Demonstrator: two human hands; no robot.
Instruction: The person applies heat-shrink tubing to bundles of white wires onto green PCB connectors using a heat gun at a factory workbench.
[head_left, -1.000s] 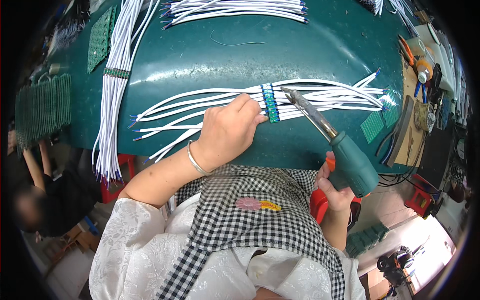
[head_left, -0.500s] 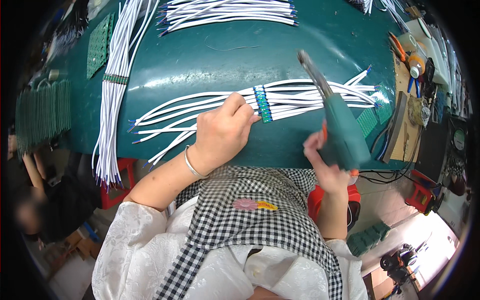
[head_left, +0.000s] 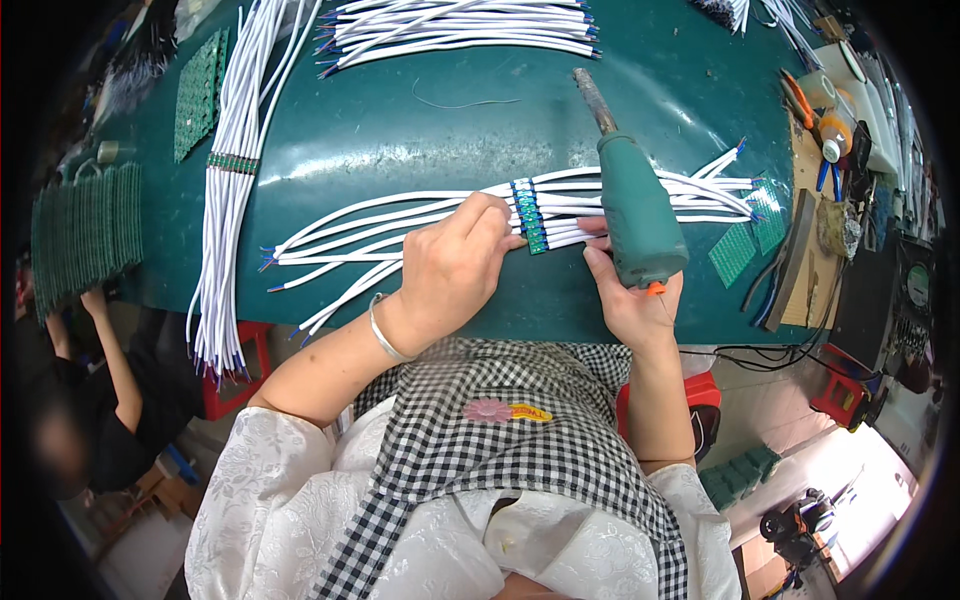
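Observation:
A narrow green circuit board strip (head_left: 530, 215) lies on the table with white wires (head_left: 370, 213) running out from both its sides. My left hand (head_left: 455, 255) is closed over the wires just left of the strip, thumb and forefinger pinched close to its edge. What exactly lies in the pinch is hidden by my fingers. To the right, my right hand (head_left: 637, 300) is wrapped round a green soldering gun (head_left: 638, 210). Its dark metal tip points up and away over the table, apart from the strip. The gun's body covers part of the right-hand wires.
A long wire bundle with boards (head_left: 225, 230) lies at left, beside a green board panel (head_left: 200, 95). More white wires (head_left: 460, 30) are stacked at the far edge. Small green panels (head_left: 733, 253) and orange-handled pliers (head_left: 797, 95) lie right. Another person's arm (head_left: 115, 350) shows at lower left.
The soldering gun has swung left and turned more upright in my right hand, which has come nearer the strip. My left hand stays almost in place at the wires.

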